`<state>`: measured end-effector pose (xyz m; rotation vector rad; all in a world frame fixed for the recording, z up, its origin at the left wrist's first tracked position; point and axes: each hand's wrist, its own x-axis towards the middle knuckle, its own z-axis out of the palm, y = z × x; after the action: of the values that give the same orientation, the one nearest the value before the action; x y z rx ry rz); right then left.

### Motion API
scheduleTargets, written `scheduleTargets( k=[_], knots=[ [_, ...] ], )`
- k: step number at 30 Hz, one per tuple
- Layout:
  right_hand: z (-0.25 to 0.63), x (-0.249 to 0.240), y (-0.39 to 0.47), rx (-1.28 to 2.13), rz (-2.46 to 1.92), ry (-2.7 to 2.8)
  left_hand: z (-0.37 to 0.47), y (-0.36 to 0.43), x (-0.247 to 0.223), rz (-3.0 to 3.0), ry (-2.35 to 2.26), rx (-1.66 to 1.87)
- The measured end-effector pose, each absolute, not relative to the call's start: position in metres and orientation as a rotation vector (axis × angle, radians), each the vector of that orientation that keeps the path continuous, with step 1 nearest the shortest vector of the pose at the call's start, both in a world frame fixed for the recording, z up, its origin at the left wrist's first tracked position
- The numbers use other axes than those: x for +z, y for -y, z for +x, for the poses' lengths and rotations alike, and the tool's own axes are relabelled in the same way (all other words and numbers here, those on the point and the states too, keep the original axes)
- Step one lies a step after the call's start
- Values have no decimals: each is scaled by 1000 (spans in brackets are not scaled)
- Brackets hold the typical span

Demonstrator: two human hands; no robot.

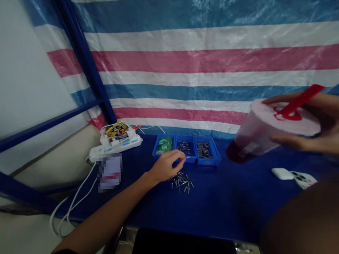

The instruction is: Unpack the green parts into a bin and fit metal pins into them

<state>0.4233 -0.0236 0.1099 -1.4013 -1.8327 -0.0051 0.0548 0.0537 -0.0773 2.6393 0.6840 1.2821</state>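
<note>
My right hand (334,125) is wrapped around the upper part of a drink cup (254,136), tilted in the air above the right side of the table. The cup has a pale lid, a red straw (304,100) and dark red contents at its bottom. My left hand (169,166) is closed in a pinch just in front of the blue bins; whatever lies between its fingertips is too small to make out. Right below it, a loose pile of thin metal rivet-like pins (183,182) lies on the table.
Three joined blue bins hold green packets (164,144), thin metal pins (184,146) and dark cylindrical pieces (203,149). A white power strip (115,146) with cables stands left. A white case (282,173) and a phone (303,179) lie right on the blue table (222,212).
</note>
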Motion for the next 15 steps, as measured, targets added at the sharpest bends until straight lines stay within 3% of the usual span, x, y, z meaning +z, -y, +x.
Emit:
scheduleTargets(
  k=[4,15],
  knots=[
    [425,106,-22,-106,-1475,1762,55,-54,-79,2629,-696,1266],
    [519,2,-115,-311,-1822,1274,55,-56,-80,2630,-696,1245]
  ],
)
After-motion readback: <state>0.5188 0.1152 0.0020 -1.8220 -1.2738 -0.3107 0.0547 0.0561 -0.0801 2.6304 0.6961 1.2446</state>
